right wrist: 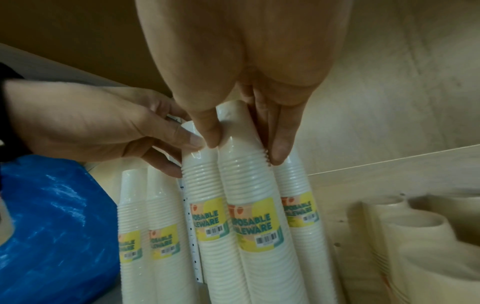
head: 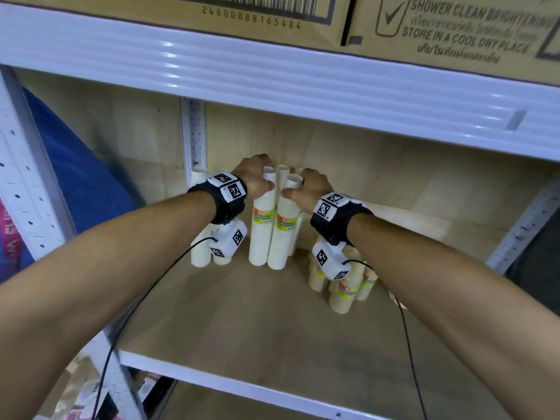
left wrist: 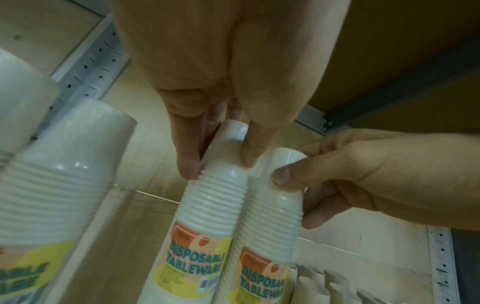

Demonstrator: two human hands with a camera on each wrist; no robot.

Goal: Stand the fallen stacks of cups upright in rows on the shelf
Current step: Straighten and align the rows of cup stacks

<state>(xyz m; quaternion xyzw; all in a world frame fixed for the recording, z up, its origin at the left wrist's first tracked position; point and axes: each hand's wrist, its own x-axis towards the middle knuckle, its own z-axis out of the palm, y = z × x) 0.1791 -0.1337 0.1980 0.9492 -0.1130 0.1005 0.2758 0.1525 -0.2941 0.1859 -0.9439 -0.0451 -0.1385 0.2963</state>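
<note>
Both hands are gripping upright cup stacks on the shelf (head: 230,301): left hand (head: 254,176) pinching one stack (left wrist: 207,207), right hand (head: 313,186) its neighbour (right wrist: 249,205). Only the right wrist view is showing a third stack (right wrist: 298,197) behind.

On the shelf (head: 242,322), two upright cup stacks (head: 274,234) stand touching side by side near the back, each with a hand on top, two more stacks (head: 201,253) to their left by the post (head: 194,131), a shorter cluster (head: 348,286) to their right, boxes (head: 439,28) on the shelf above.
</note>
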